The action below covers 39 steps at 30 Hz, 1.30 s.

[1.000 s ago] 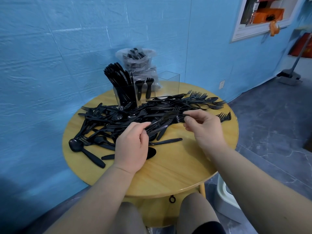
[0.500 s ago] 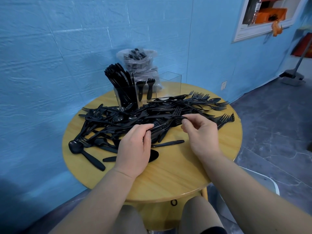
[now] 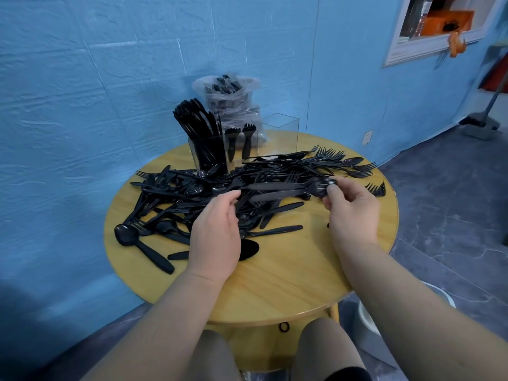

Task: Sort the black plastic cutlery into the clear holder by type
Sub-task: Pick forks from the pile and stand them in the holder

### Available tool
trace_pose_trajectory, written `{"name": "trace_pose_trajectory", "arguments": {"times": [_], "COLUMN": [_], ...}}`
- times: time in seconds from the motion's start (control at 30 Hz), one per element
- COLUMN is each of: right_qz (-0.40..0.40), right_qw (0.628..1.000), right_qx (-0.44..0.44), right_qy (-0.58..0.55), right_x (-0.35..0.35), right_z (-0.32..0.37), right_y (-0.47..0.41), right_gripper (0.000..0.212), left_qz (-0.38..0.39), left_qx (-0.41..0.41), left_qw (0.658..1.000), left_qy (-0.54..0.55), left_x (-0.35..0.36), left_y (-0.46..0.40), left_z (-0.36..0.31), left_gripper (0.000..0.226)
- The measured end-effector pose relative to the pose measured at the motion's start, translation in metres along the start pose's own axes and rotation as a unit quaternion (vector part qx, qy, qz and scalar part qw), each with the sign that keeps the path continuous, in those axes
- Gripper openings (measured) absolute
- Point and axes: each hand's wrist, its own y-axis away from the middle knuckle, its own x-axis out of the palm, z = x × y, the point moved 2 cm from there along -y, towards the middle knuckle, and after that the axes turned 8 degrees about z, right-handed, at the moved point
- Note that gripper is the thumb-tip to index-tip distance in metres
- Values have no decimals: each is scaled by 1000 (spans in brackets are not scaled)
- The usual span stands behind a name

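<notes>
Both hands lifted blurred cutlery, type unclear.

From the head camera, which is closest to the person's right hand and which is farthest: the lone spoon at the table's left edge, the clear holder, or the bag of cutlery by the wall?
Measured from the right hand:
1. Clear holder, at the back of the table, left of the hand.
2. Bag of cutlery, behind the holder against the wall.
3. Lone spoon, at the table's far left edge.
</notes>
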Motion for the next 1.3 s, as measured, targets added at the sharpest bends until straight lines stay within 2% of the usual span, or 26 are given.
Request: {"name": "trace_pose_trajectory", "arguments": {"times": [0.13,0.27,0.5,0.67,0.77,0.87,1.03,1.1,1.17,1.23,1.3], "right_qz": [58,70,102,114,115,125,140,144,154,171,181], "right_qw": [997,994,993,993,993,989,987,985,981,975,976], "right_qx": [-34,-56,-35,-20,-25,-32,-36,-47,-63,-80,-80], "right_qy": [44,64,46,13,31,73,63,81,98,113,90], "right_x": [6,8,12,13,14,16,15,15,17,19,21], "right_z": [3,2,2,3,1,1,3,5,8,12,19], "right_y": [4,4,7,8,7,7,10,12,16,19,20], "right_gripper": [17,19,17,23,17,26,33,30,27,25,25], "left_qz": [-2,-14,17,27,37,40,46,57,72,93,110], "left_qx": [12,41,55,107,136,153,163,171,180,158,133], "left_qw": [1000,999,998,994,990,987,986,983,975,966,963], "left_qy": [7,23,24,17,5,1,0,-31,-108,-180,-205], "left_x": [-2,-3,0,3,6,7,7,9,9,8,4], "left_y": [1,2,2,3,3,4,5,5,5,4,-1], "left_z": [-1,-1,0,-1,0,-1,-3,-5,-6,-9,-15], "left_gripper": [38,40,44,28,22,23,27,30,30,32,35]}}
